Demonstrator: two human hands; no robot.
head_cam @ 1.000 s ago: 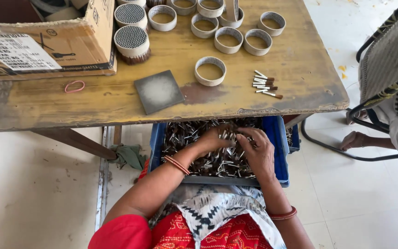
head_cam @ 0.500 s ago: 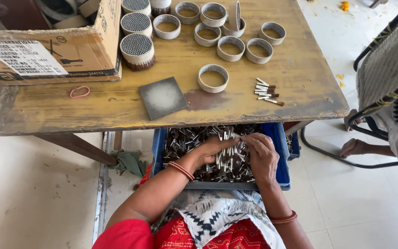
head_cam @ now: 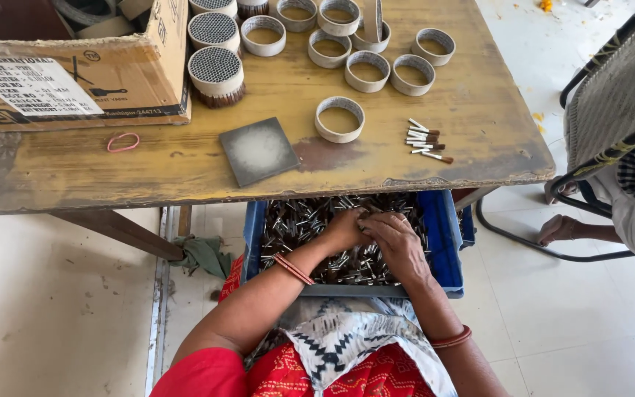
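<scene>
A blue crate (head_cam: 446, 239) rests on my lap, full of small dark and silver sticks (head_cam: 299, 220). Both hands are down in the pile. My left hand (head_cam: 343, 231) has its fingers curled around a bunch of sticks. My right hand (head_cam: 398, 246) lies over the pile beside it, fingertips touching the same bunch. On the yellow table (head_cam: 185, 158) above the crate lie a few loose brown-tipped sticks (head_cam: 424, 140), an empty cardboard ring (head_cam: 339, 119) and a grey square pad (head_cam: 259, 151).
Several more cardboard rings (head_cam: 367, 71) stand at the table's far side, two filled rings (head_cam: 217, 73) next to a cardboard box (head_cam: 75, 73). A pink rubber band (head_cam: 123, 142) lies at left. Another person (head_cam: 626, 184) sits on a chair at right.
The camera view shifted slightly, so the table sits lower in view. My hands stayed in the crate, working closer together over the sticks.
</scene>
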